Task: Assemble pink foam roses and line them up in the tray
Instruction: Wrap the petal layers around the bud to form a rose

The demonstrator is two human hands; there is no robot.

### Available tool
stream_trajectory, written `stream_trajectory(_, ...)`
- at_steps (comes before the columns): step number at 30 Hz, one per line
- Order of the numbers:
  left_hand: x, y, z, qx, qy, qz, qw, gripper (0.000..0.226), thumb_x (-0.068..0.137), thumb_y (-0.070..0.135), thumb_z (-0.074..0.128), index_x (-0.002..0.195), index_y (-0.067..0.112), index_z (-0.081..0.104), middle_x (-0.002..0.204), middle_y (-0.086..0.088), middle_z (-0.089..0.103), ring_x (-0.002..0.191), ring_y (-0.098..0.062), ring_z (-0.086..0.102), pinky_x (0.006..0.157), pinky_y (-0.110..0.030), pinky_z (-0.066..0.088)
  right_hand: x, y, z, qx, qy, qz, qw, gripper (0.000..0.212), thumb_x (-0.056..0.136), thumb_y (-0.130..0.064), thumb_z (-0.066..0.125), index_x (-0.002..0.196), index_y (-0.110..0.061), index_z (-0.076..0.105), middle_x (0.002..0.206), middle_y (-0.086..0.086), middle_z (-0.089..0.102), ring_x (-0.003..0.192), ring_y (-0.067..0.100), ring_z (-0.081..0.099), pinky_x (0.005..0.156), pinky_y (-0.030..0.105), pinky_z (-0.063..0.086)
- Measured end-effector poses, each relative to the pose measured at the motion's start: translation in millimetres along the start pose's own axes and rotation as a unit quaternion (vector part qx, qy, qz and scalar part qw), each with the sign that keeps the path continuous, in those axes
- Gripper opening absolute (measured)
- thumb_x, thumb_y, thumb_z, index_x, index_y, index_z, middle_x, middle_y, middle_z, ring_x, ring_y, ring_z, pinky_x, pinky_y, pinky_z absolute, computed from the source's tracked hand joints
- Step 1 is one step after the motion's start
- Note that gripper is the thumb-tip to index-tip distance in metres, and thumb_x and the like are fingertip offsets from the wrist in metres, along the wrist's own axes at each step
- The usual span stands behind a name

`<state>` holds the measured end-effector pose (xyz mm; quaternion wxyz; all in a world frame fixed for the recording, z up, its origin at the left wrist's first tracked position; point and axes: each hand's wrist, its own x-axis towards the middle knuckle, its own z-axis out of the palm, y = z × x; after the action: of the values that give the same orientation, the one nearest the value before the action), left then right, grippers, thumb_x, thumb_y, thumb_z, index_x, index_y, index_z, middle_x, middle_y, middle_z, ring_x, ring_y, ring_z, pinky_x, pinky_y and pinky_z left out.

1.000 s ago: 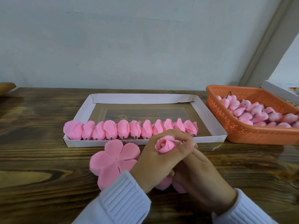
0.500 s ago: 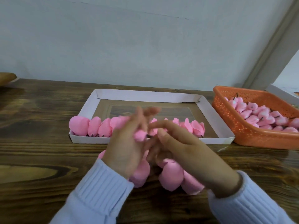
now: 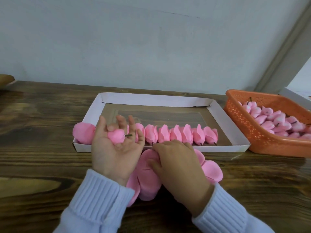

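Observation:
My left hand lies palm up in front of the tray's near left edge. A pink foam bud with a short dark stem pointing right rests on its loosely spread fingers. My right hand is palm down on the flat pink petal pieces on the table, with fingertips and thumb pinching the edge of one. The white cardboard tray holds a row of finished roses along its near side. My left hand hides a few of them.
An orange plastic basket full of pink buds stands right of the tray. A white box corner shows behind it. A wall runs along the back of the dark wooden table. A brown object sits at the far left.
My hands have come apart. The left hand turned palm up with the bud lying on it. The right hand dropped onto the petal pieces on the table.

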<state>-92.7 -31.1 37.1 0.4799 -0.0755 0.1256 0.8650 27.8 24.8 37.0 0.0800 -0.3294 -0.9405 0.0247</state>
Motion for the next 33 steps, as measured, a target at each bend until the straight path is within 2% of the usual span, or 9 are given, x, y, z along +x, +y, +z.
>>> stream_trajectory(4,1.1,-1.8,-0.8,0.0,0.012,0.006,1.0,0.041,0.087,0.045,0.063,0.057,0.022,0.046,0.072,0.012,0.066,0.076,-0.014,0.071,0.076,-0.033,0.043,-2.4,-1.9,-1.5,-0.008,-0.002,0.001,1.0,0.029,0.098,-0.034,0.035,0.111,-0.026,0.059,0.108,-0.004,0.064,0.102,0.021,0.055,0.088,0.033,0.03)
stream_trajectory(11,3.7,-4.4,-2.1,0.01,0.021,0.009,1.0,0.044,0.087,0.047,0.061,0.055,0.021,0.045,0.069,0.011,0.063,0.072,-0.013,0.069,0.075,-0.03,0.044,-4.9,-1.4,-0.5,0.034,0.04,0.001,0.999,0.022,0.096,-0.032,0.041,0.113,-0.024,0.052,0.11,-0.004,0.061,0.103,0.02,0.053,0.084,0.032,0.032)
stream_trajectory(16,2.6,-5.0,-2.6,0.004,0.026,0.008,1.0,0.042,0.087,0.047,0.062,0.057,0.021,0.046,0.069,0.011,0.063,0.07,-0.013,0.069,0.074,-0.031,0.044,-5.9,-3.1,1.6,0.0,0.031,-0.007,1.0,0.02,0.096,-0.024,0.038,0.105,-0.025,0.056,0.104,-0.004,0.064,0.097,0.021,0.057,0.075,0.031,0.023)
stream_trajectory(21,3.7,-6.2,-3.3,0.013,0.02,0.011,1.0,0.044,0.088,0.047,0.061,0.056,0.021,0.046,0.069,0.01,0.062,0.066,-0.013,0.068,0.073,-0.03,0.043,-4.8,-1.7,5.4,0.04,0.043,0.003,0.998,0.027,0.097,-0.029,0.037,0.118,-0.029,0.054,0.113,-0.008,0.059,0.107,0.018,0.051,0.086,0.031,0.033)
stream_trajectory(23,3.7,-6.7,-3.3,0.008,0.017,0.008,1.0,0.043,0.087,0.046,0.061,0.057,0.02,0.046,0.069,0.009,0.062,0.065,-0.013,0.068,0.072,-0.03,0.043,-5.1,-0.5,6.9,0.04,0.043,0.003,0.998,0.027,0.097,-0.032,0.038,0.117,-0.029,0.055,0.114,-0.008,0.057,0.11,0.018,0.047,0.09,0.032,0.033)
stream_trajectory(27,3.7,-7.7,-3.5,0.013,0.014,0.002,1.0,0.04,0.087,0.045,0.061,0.06,0.021,0.045,0.068,0.009,0.061,0.063,-0.013,0.066,0.072,-0.029,0.041,-6.6,-0.5,6.3,0.044,0.056,0.001,0.997,0.016,0.093,-0.032,0.044,0.103,-0.026,0.055,0.107,-0.007,0.058,0.106,0.019,0.048,0.09,0.033,0.031)
stream_trajectory(31,3.8,-7.3,-2.9,0.022,0.02,-0.004,1.0,0.04,0.088,0.046,0.061,0.06,0.021,0.045,0.068,0.009,0.059,0.063,-0.012,0.064,0.073,-0.027,0.04,-6.3,-1.0,5.2,0.07,0.074,-0.009,0.995,0.016,0.094,-0.028,0.045,0.103,-0.026,0.059,0.101,-0.007,0.064,0.1,0.02,0.054,0.088,0.032,0.03)
stream_trajectory(33,3.5,-6.7,-2.7,0.02,0.022,-0.002,1.0,0.04,0.088,0.046,0.061,0.062,0.021,0.045,0.068,0.009,0.059,0.064,-0.012,0.063,0.075,-0.027,0.04,-6.4,-0.8,2.8,0.099,0.103,-0.006,0.99,0.018,0.093,-0.028,0.051,0.107,-0.026,0.061,0.095,-0.006,0.068,0.094,0.019,0.058,0.087,0.031,0.036)
